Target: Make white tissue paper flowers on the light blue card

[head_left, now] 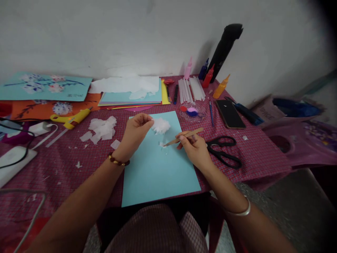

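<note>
A light blue sheet of paper [160, 168] lies in front of me, with a fluffy cluster of white paper [161, 125] stuck near its top. My right hand [193, 147] grips a flat wooden stick [188, 135]; its lower tip meets a small white blob [162, 144] below the cluster. Left of the cluster, my left hand [139, 126] hovers with thumb and fingertips pinched together. Whatever sits in that pinch is too small to make out. Loose white paper squares [102, 129] are piled left of the sheet.
Black-handled scissors [223, 151] and a phone [230, 114] lie at right. A yellow glue gun [75, 118], a white power strip [15, 161] and cables are at left. Behind are stacked papers [131, 97], glue sticks [191, 89] and paint bottles [209, 75].
</note>
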A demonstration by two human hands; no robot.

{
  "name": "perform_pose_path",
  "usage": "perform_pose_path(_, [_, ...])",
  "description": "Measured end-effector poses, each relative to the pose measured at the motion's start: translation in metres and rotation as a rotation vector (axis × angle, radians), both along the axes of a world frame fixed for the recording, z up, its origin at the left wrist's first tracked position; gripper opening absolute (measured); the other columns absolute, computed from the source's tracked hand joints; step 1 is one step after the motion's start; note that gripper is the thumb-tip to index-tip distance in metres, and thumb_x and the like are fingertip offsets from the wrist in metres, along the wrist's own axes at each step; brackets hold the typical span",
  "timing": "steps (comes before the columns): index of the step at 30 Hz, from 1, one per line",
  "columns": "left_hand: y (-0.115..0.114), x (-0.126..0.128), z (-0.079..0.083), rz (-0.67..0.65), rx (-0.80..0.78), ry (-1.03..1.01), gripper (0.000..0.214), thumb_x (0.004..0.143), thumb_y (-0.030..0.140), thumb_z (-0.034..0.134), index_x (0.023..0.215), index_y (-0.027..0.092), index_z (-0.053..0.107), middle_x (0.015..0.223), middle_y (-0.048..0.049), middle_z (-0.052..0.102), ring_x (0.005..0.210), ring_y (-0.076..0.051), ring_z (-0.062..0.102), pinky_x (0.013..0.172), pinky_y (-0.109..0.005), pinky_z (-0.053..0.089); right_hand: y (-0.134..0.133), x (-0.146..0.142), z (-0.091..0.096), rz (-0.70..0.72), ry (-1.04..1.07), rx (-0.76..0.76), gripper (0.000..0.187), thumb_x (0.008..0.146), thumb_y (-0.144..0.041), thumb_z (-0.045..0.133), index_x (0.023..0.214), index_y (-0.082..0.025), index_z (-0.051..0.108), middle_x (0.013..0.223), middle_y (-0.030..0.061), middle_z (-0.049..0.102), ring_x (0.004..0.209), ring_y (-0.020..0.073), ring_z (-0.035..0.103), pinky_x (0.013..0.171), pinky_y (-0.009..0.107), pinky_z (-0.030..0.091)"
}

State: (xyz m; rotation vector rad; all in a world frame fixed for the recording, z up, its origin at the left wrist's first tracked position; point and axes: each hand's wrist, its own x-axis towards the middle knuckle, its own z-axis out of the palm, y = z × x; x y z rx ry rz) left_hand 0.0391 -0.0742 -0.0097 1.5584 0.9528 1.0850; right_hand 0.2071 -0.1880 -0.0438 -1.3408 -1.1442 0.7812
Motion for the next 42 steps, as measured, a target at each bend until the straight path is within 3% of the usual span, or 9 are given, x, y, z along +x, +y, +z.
perform_pose_path(6, [-0.008,0.000,0.001,-0.165,0.094,0.095,0.005,0.074,0.021,0.064,0.073,0.016,0.062,0.068,0.0017,0.059,0.064,-0.010,0.053,0.060,-0.023,0.040,0.000,-0.001,0.001,0.010,0.001,0.017,0.017,0.085,-0.035,0.055,0.086,-0.018,0.061,0.066,-0.0002,0.063,0.056,0.0134,0.061,0.054,0.026,0.049])
perform_pose_path(10, [-0.011,0.003,-0.004,-0.177,0.180,0.226,0.004,0.074,0.020,0.064,0.074,0.016,0.063,0.071,-0.0003,0.063,0.067,-0.012,0.057,0.062,-0.024,0.043,-0.007,0.001,0.007,0.006,-0.021,0.099,0.017,0.087,-0.032,0.054,0.087,-0.018,0.064,0.068,0.0000,0.063,0.058,0.0129,0.061,0.055,0.026,0.049])
perform_pose_path(16, [-0.014,0.018,-0.011,-0.221,0.160,0.300,0.004,0.073,0.014,0.061,0.070,0.016,0.062,0.067,0.0014,0.061,0.062,-0.011,0.055,0.059,-0.023,0.043,-0.018,0.005,0.013,-0.201,0.033,0.255,0.013,0.089,-0.029,0.054,0.086,-0.021,0.064,0.068,-0.0004,0.063,0.056,0.0126,0.059,0.050,0.026,0.046])
perform_pose_path(21, [-0.023,0.023,-0.009,-0.541,0.423,0.372,0.007,0.078,0.016,0.063,0.074,0.018,0.068,0.080,-0.0012,0.063,0.081,-0.014,0.057,0.079,-0.029,0.044,-0.019,0.010,0.013,-0.372,0.127,0.316,0.012,0.090,-0.028,0.051,0.084,-0.024,0.061,0.057,-0.0041,0.056,0.047,0.0120,0.054,0.044,0.025,0.042])
perform_pose_path(25, [-0.027,0.017,-0.007,-0.694,0.584,0.561,0.009,0.079,0.019,0.063,0.076,0.022,0.071,0.088,-0.0021,0.061,0.088,-0.017,0.054,0.088,-0.035,0.039,-0.016,0.013,0.011,-0.333,0.069,0.181,0.012,0.088,-0.028,0.053,0.081,-0.022,0.060,0.057,-0.0036,0.055,0.048,0.0116,0.052,0.045,0.024,0.042])
perform_pose_path(31, [-0.024,0.009,-0.006,-0.669,0.651,0.716,0.012,0.078,0.018,0.062,0.079,0.024,0.073,0.090,-0.0022,0.057,0.091,-0.019,0.051,0.087,-0.036,0.035,-0.015,0.012,0.009,-0.176,0.003,0.083,0.013,0.087,-0.025,0.052,0.079,-0.019,0.060,0.057,-0.0039,0.054,0.049,0.0114,0.051,0.048,0.024,0.040])
perform_pose_path(42, [-0.018,0.010,-0.005,-0.606,0.688,0.773,0.014,0.083,0.019,0.056,0.083,0.022,0.070,0.090,-0.0032,0.057,0.091,-0.020,0.050,0.085,-0.037,0.035,-0.012,0.011,0.005,-0.153,-0.127,0.055,0.012,0.088,-0.026,0.051,0.083,-0.019,0.059,0.062,-0.0028,0.055,0.053,0.0118,0.053,0.050,0.025,0.041])
